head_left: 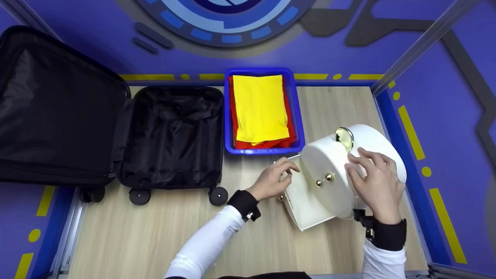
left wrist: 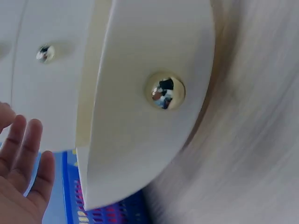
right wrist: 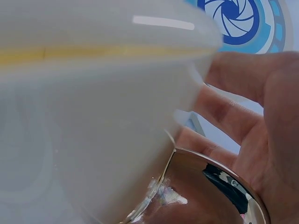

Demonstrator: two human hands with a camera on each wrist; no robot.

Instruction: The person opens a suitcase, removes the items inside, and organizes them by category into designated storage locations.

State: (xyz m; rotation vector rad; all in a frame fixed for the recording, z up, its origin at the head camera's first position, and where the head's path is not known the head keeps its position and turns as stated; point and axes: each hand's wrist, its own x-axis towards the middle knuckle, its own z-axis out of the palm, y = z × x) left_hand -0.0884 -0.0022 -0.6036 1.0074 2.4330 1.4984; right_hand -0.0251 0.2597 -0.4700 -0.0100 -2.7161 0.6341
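Observation:
A white cosmetic storage case with rounded sides sits on the right of the table, a gold ring handle on its top. Its lower drawer is pulled out to the left; a gold ball knob shows on the drawer front in the left wrist view. Two more gold knobs are on the case's front. Over the drawer's far left edge hovers my left hand, fingers loosely bent and holding nothing. My right hand is over the case's top beside the handle, fingers spread; its fingertips are partly hidden in the right wrist view.
A blue basket behind the case holds folded yellow cloth over red cloth. To the left, an open black suitcase lies with its lid leaning on the wall. A blue panel wall stands close on the right.

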